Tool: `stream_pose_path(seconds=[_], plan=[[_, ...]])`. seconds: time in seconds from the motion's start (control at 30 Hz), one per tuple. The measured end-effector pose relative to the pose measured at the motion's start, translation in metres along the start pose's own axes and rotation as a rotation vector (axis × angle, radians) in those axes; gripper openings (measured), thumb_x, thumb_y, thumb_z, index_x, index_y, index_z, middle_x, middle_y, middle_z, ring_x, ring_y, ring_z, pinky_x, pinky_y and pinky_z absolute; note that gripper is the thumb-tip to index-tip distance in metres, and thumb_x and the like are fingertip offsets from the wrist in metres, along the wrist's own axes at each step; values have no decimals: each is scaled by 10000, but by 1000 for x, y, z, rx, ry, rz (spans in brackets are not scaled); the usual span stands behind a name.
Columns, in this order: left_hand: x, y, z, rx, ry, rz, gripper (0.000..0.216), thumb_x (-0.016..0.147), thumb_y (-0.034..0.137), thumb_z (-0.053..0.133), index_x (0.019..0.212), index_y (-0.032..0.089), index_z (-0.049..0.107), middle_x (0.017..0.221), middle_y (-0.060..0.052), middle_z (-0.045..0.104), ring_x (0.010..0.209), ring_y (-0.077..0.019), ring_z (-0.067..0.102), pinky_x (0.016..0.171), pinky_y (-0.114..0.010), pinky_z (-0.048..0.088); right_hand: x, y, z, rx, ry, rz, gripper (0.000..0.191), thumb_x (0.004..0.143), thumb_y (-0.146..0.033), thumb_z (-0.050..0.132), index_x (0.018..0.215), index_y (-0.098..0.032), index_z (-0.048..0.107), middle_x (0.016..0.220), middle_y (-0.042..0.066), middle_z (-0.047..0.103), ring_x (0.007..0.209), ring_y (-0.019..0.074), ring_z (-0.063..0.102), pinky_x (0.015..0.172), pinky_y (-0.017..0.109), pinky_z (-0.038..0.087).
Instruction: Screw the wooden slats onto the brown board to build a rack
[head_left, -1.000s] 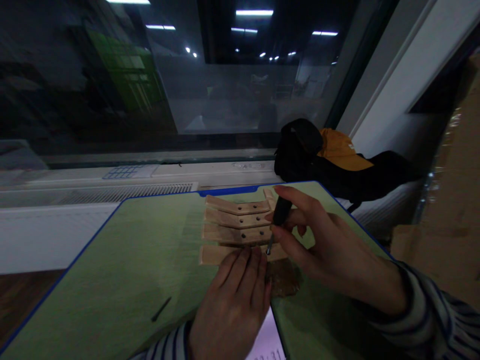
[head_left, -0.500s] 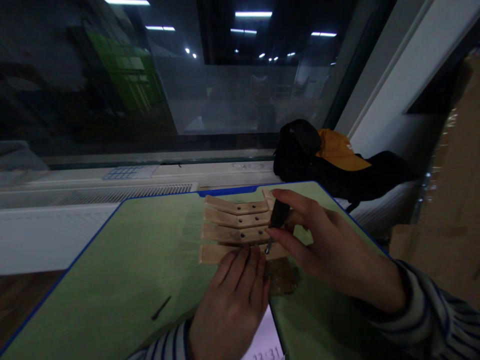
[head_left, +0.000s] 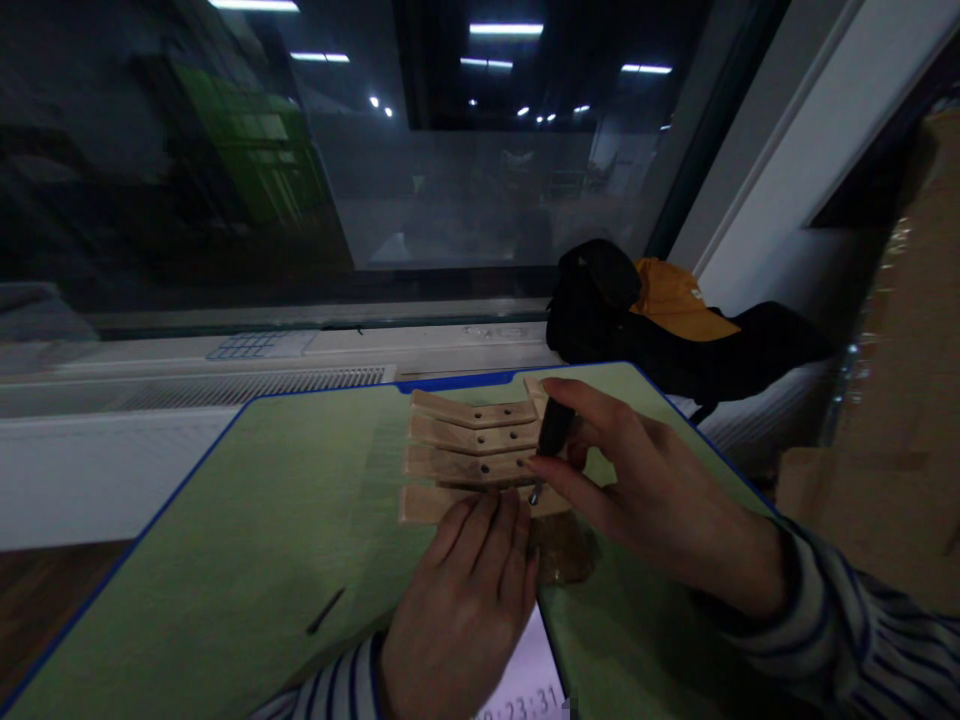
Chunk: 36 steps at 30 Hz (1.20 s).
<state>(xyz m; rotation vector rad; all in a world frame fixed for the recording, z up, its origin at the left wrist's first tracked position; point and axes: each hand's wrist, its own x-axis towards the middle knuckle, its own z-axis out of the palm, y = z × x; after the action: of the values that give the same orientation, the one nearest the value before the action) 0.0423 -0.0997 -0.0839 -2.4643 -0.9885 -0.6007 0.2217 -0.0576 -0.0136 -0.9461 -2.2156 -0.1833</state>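
Observation:
Wooden slats (head_left: pixel 442 464), most with dark round holes, lie in a row and look joined at the right end by another wooden piece (head_left: pixel 534 396). My left hand (head_left: pixel 457 600) rests on the nearest slat (head_left: pixel 427 505), its fingers close together and holding it down. A screwdriver (head_left: pixel 555 428) with a black handle is pinched between the thumb and fingers of my right hand (head_left: pixel 637 470). It leans slightly, its metal tip down at the nearest slat, just right of my left fingertips. The hole under the tip is hard to make out.
A thin dark object (head_left: pixel 325 611) lies left on the green tabletop (head_left: pixel 225 530). A brown, shiny flat piece (head_left: pixel 566 552) sits below the slats. A lit screen with digits (head_left: pixel 529 670) is partly under my left hand. A black bag (head_left: pixel 592 300) and orange cap (head_left: pixel 679 300) are behind.
The screwdriver and my right hand have shifted very slightly left, with the tip staying at the nearest slat. My left hand stays in place.

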Motion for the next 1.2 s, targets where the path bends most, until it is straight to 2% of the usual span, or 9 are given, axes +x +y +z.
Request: stream_pose_path(seconds=[0.13, 0.3, 0.5, 0.87, 1.03, 1.2], plan=[[-1, 1, 0, -6, 16, -7, 332, 924, 161, 356, 1057, 51, 639, 1136, -143, 652, 1053, -280, 596, 905, -432, 456, 0, -2, 0, 55, -32, 32, 548, 853, -281, 556, 1314, -165, 282, 759, 16, 627, 671, 186, 625, 596, 320, 508], [1, 0, -1, -12, 9, 3, 325, 925, 163, 364, 1058, 45, 635, 1132, -153, 652, 1043, -278, 603, 894, -424, 465, 0, -5, -5, 123, -105, 88, 566, 855, -185, 506, 1349, -165, 230, 729, -8, 621, 622, 164, 610, 581, 307, 489], [3, -1, -2, -22, 22, 3, 307, 921, 161, 380, 1040, 52, 642, 1129, -153, 654, 1042, -274, 604, 903, -428, 455, 1, -5, -8, 107, -108, 120, 533, 844, -188, 533, 1309, -165, 273, 702, -17, 633, 588, 156, 615, 523, 278, 463], [2, 0, 0, -11, 45, 2, 327, 915, 170, 389, 1075, 28, 637, 1125, -165, 655, 1032, -280, 610, 907, -417, 471, 2, -6, -9, -26, -67, 75, 533, 829, -203, 577, 1283, -134, 307, 719, -11, 663, 598, 161, 632, 518, 264, 469], [3, -1, -2, -6, 28, 7, 325, 908, 165, 399, 1082, 28, 636, 1143, -174, 644, 1039, -292, 606, 912, -425, 471, 2, -6, -8, -78, -60, 26, 604, 855, -222, 538, 1371, -157, 231, 804, 28, 681, 636, 179, 632, 560, 297, 491], [4, -1, -1, -5, 36, 12, 312, 904, 161, 409, 1066, 29, 640, 1130, -171, 650, 1029, -296, 608, 896, -430, 475, 3, -7, -10, -68, -84, -21, 506, 855, -202, 539, 1321, -182, 343, 857, 29, 677, 714, 170, 638, 659, 300, 508]])
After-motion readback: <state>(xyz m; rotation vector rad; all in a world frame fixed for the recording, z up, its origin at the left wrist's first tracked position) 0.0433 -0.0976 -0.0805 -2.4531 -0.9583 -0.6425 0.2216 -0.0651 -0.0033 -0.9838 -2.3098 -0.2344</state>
